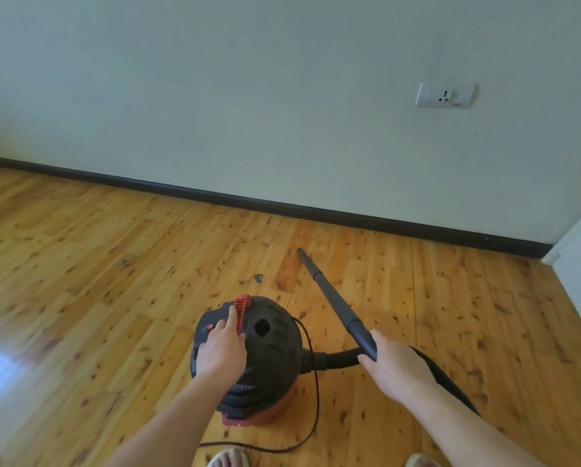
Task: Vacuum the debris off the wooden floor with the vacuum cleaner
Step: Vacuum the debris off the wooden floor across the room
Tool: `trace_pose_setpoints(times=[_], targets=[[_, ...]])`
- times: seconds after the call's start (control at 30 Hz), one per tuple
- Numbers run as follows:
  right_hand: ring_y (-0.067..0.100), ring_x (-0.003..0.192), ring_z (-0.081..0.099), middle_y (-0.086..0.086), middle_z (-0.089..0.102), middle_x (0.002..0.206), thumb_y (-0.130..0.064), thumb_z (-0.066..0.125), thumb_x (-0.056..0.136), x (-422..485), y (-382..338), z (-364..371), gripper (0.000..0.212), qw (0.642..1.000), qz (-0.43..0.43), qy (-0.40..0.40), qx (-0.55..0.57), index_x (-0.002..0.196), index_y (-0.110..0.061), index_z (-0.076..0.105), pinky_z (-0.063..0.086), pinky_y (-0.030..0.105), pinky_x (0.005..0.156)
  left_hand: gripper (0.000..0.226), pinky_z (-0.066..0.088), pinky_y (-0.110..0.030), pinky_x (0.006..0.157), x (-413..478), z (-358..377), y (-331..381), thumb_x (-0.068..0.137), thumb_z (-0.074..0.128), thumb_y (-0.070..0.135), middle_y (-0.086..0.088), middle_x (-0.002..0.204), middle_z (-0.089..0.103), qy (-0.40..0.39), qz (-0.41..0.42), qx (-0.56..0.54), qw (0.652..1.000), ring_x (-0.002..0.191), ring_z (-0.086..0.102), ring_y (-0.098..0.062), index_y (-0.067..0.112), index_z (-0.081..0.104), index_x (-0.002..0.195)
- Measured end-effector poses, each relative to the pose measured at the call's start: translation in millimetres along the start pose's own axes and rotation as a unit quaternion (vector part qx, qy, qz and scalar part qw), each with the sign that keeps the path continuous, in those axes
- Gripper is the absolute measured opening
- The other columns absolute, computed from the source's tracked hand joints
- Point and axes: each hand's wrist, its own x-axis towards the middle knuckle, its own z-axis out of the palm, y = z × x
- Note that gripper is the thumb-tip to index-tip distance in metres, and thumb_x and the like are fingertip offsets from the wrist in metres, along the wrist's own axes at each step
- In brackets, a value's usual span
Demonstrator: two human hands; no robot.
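Note:
A black canister vacuum cleaner [269,352] with a red base and red handle stands on the wooden floor [97,264] in front of me. My left hand [220,348] rests flat on its top, index finger stretched out beside the red handle and near a small red switch. My right hand [390,362] grips the lower end of the black wand [333,298], which slants forward with its tip near the floor. A small grey clump of debris [258,278] lies just beyond the canister, left of the wand. The ribbed hose [341,358] joins canister and wand.
A pale wall with a dark skirting board [282,207] runs across ahead, with a white socket [445,95] on it. A white door frame [575,244] stands at the right. The black power cord [311,416] loops on the floor near my feet [230,459].

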Motion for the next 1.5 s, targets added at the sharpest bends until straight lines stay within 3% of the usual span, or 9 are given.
trace_pose_setpoints(times=[0.17, 0.33, 0.4, 0.57, 0.67, 0.77, 1.13, 1.4, 1.5], targets=[[0.010, 0.103, 0.067, -0.005, 0.064, 0.129, -0.046, 0.052, 0.105, -13.4, 1.4, -3.5, 0.063, 0.999, -0.026, -0.013, -0.028, 0.159, -0.024, 0.028, 0.054, 0.021, 0.078, 0.066, 0.054, -0.043, 0.089, -12.4, -4.6, -2.1, 0.107, 0.039, 0.030, 0.000, 0.116, 0.049, -0.004, -0.032, -0.014, 0.999, 0.103, 0.060, -0.026, 0.026, 0.004, 0.163], [0.005, 0.074, 0.057, -0.012, 0.060, 0.104, -0.050, 0.053, 0.104, -49.0, 21.0, -10.6, 0.056, 0.998, -0.038, -0.024, -0.038, 0.152, -0.028, 0.037, 0.049, 0.016, 0.063, 0.069, 0.051, -0.041, 0.091, -40.8, -5.6, -6.3, 0.107, 0.040, 0.029, -0.006, 0.135, 0.052, -0.010, -0.040, -0.012, 0.999, 0.117, 0.056, -0.029, 0.019, 0.002, 0.164], [0.004, 0.068, 0.054, -0.012, 0.057, 0.098, -0.050, 0.053, 0.104, -63.7, 27.5, -10.8, 0.050, 0.998, -0.036, -0.027, -0.042, 0.147, -0.029, 0.040, 0.042, 0.015, 0.055, 0.069, 0.053, -0.039, 0.087, -47.8, -6.1, -9.6, 0.107, 0.042, 0.028, -0.006, 0.132, 0.053, -0.012, -0.040, -0.016, 0.999, 0.111, 0.057, -0.027, 0.018, 0.004, 0.164], [0.008, 0.080, 0.061, -0.011, 0.063, 0.104, -0.049, 0.052, 0.104, -92.5, 51.0, -12.2, 0.049, 0.999, -0.004, -0.005, -0.032, 0.147, -0.029, 0.040, 0.048, 0.017, 0.065, 0.069, 0.055, -0.036, 0.079, -52.4, -6.0, -5.9, 0.105, 0.046, 0.025, -0.005, 0.126, 0.055, -0.018, -0.013, -0.015, 1.000, 0.101, 0.059, -0.022, 0.018, 0.009, 0.163], [0.004, 0.064, 0.050, -0.013, 0.050, 0.082, -0.048, 0.049, 0.105, -100.7, 63.3, -11.6, 0.041, 0.999, 0.023, 0.009, -0.037, 0.139, -0.026, 0.044, 0.036, 0.017, 0.051, 0.066, 0.049, -0.032, 0.071, -49.4, -2.5, 3.1, 0.106, 0.043, 0.022, -0.006, 0.127, 0.054, -0.017, -0.003, -0.015, 1.000, 0.095, 0.056, -0.020, 0.019, 0.010, 0.164], [0.002, 0.060, 0.046, -0.013, 0.051, 0.084, -0.047, 0.049, 0.105, -95.6, 71.0, -5.6, 0.041, 0.998, 0.055, 0.028, -0.030, 0.140, -0.027, 0.043, 0.032, 0.017, 0.049, 0.064, 0.043, -0.030, 0.072, -42.1, 2.4, 14.3, 0.107, 0.042, 0.016, -0.007, 0.125, 0.051, -0.011, 0.008, -0.027, 1.000, 0.094, 0.049, -0.018, 0.017, 0.012, 0.163], [0.013, 0.094, 0.068, -0.005, 0.066, 0.110, -0.042, 0.052, 0.106, 5.8, 52.3, 16.9, 0.050, 0.995, 0.086, 0.045, -0.001, 0.150, -0.024, 0.039, 0.044, 0.019, 0.060, 0.064, 0.047, -0.025, 0.060, -15.2, 24.9, 20.6, 0.108, 0.039, 0.018, -0.001, 0.114, 0.047, 0.005, 0.040, -0.071, 0.997, 0.081, 0.061, -0.016, 0.023, 0.008, 0.164], [0.011, 0.083, 0.061, -0.007, 0.058, 0.099, -0.039, 0.052, 0.106, 51.4, 53.8, 12.9, 0.050, 0.991, 0.118, 0.063, -0.018, 0.151, -0.022, 0.038, 0.043, 0.018, 0.056, 0.066, 0.047, -0.022, 0.059, -2.6, 31.6, 28.0, 0.108, 0.040, 0.021, 0.002, 0.115, 0.046, 0.007, 0.034, -0.085, 0.996, 0.083, 0.060, -0.013, 0.026, 0.005, 0.164], [0.015, 0.100, 0.068, -0.002, 0.066, 0.119, -0.039, 0.052, 0.106, 45.3, 56.2, 12.3, 0.056, 0.990, 0.128, 0.053, -0.006, 0.155, -0.020, 0.034, 0.056, 0.024, 0.071, 0.068, 0.044, -0.018, 0.056, -7.3, 30.4, 30.0, 0.108, 0.042, 0.022, 0.002, 0.114, 0.047, 0.002, 0.037, -0.088, 0.995, 0.082, 0.058, -0.010, 0.027, 0.004, 0.163]])
